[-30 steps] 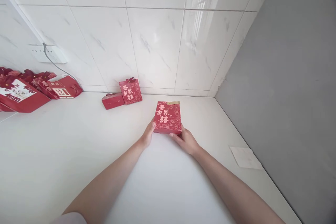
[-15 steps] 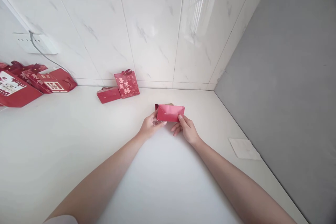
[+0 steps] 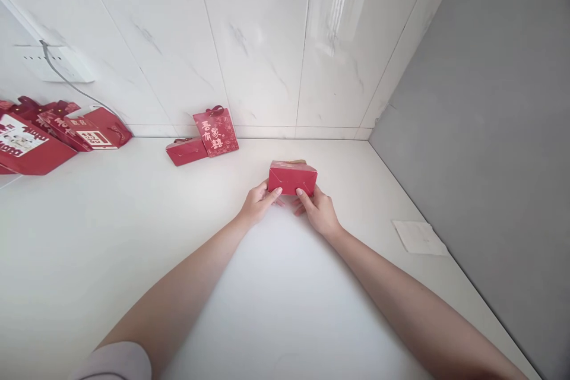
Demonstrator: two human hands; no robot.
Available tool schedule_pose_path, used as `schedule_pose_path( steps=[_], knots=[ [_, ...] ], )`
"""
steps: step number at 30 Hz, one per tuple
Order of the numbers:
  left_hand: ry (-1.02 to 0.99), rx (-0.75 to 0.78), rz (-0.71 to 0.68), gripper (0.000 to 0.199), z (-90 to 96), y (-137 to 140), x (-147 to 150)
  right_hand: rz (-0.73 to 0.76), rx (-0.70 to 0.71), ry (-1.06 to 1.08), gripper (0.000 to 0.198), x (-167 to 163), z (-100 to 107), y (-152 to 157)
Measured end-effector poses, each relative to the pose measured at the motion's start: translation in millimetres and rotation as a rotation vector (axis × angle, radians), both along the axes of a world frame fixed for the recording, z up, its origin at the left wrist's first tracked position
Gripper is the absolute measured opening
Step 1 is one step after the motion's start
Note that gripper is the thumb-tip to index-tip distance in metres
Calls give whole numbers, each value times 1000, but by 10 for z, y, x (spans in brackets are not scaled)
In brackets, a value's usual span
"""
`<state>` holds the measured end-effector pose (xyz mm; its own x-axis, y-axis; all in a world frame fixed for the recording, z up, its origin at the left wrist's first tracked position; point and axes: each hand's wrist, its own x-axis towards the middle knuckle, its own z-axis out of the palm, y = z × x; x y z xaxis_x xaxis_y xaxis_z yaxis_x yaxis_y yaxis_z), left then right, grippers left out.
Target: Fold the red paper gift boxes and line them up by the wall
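Red box, long axis crosswise, lies between left hand and right hand, gripped by both; fingers partly curled at its lower corners.

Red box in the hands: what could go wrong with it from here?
The left hand and right hand hold the red box from both sides, thumbs near the lower edge of its near panel. If it is thin card, a firm squeeze might dent that panel. If one hand loosened, the box could tilt or slip.
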<state>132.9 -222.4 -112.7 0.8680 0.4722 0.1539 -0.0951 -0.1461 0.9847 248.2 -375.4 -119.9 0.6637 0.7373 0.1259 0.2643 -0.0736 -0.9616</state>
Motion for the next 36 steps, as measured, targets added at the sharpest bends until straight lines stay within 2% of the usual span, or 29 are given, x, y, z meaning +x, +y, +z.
schedule_pose_path(
  steps=[4,7,10,14,21,25,31,36],
  knots=[
    [-4,25,33,63,-35,36,6,-36,18,-92,49,18,-1,-2],
    [6,-158,88,82,-15,69,30,2,10,-96,50,32,-10,1],
    [25,-339,99,77,57,43,47,46,13,-135,50,30,-28,6],
    [139,-414,22,79,155,-47,63,88,32,-114,49,-23,-38,11],
    [221,-404,19,91,113,-127,131,66,126,102,59,-142,1,23],
    [211,-394,9,91,78,-134,136,56,150,129,62,-120,1,30],
    [177,-406,36,92,122,-118,128,169,201,191,65,-96,-15,22],
    [184,-366,11,87,68,-113,132,124,201,197,67,-87,-47,32]
  ],
)
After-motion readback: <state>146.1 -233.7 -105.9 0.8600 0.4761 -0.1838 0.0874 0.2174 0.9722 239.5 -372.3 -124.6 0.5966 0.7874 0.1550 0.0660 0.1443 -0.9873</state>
